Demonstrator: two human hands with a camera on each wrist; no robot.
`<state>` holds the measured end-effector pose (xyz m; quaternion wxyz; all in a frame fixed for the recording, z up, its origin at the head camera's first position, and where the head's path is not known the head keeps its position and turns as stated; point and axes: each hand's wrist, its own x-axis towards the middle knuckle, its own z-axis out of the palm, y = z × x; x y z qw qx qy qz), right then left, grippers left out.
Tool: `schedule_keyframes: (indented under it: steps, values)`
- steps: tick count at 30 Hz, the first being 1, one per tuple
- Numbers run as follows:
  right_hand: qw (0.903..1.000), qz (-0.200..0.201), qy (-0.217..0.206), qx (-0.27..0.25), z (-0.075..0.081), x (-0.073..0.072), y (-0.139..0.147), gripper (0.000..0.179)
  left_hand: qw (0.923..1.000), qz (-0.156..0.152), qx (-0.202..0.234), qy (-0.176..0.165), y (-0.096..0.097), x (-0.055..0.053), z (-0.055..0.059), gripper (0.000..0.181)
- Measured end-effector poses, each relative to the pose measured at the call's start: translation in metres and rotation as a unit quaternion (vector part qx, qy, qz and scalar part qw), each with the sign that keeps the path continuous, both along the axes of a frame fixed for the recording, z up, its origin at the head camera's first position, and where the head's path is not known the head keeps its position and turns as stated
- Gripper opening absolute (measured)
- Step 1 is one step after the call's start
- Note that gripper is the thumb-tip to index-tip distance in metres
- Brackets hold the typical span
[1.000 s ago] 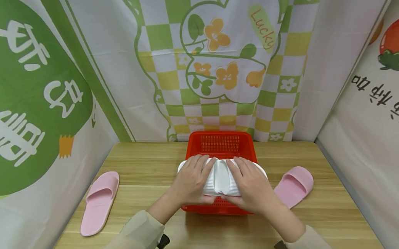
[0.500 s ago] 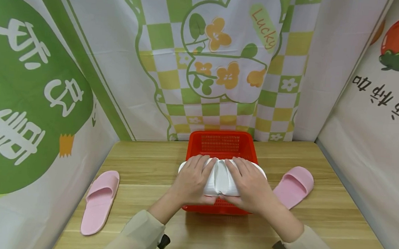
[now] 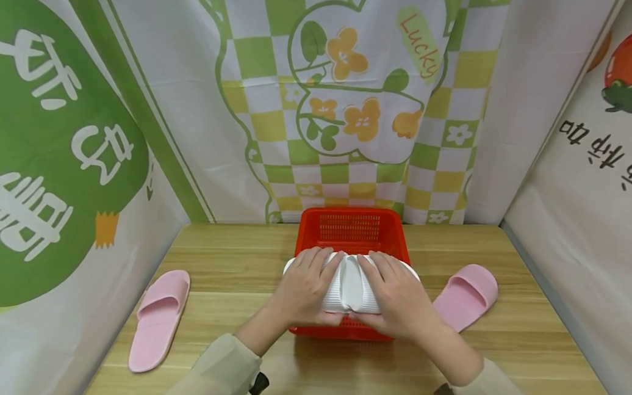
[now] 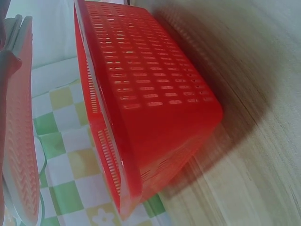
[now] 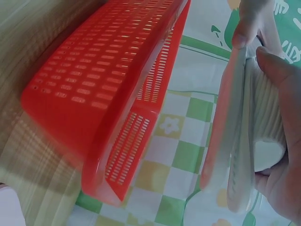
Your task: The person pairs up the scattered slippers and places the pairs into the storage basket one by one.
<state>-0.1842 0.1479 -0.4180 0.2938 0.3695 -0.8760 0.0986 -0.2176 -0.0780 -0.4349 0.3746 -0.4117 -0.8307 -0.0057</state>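
Note:
A pair of white slippers (image 3: 351, 279) with a ribbed strap is held crosswise above a red basket (image 3: 351, 224). My left hand (image 3: 303, 282) grips the left end of the pair, fingers over the top and thumb at the near edge. On the other end, my right hand (image 3: 396, 290) grips in the same way. The right wrist view shows two soles (image 5: 235, 155) lying against each other, the outer one pinkish underneath. Both hands cover much of the slippers. The pair is above the basket's rim, apart from it.
One pink slipper (image 3: 159, 321) lies on the wooden table (image 3: 234, 265) at the left. Another pink slipper (image 3: 466, 293) lies to the right of the basket, partly behind my right forearm. A printed curtain (image 3: 350, 181) hangs just behind the basket, with printed cloth on both sides.

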Motion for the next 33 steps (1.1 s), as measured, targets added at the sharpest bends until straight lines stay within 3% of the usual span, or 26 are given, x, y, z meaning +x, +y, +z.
schedule_keyframes:
  steps: [17, 33]
  values:
    - [0.9988, 0.019, -0.044, 0.006, 0.0034, 0.0020, 0.0056, 0.089, 0.9998, -0.008, -0.016, -0.009, -0.0001, 0.0009, -0.0015, 0.093]
    - [0.9994, 0.032, -0.009, -0.013, -0.0006, -0.0035, 0.0043, 0.085, 0.9987, 0.007, -0.029, -0.041, -0.0008, 0.0021, -0.0001, 0.092]
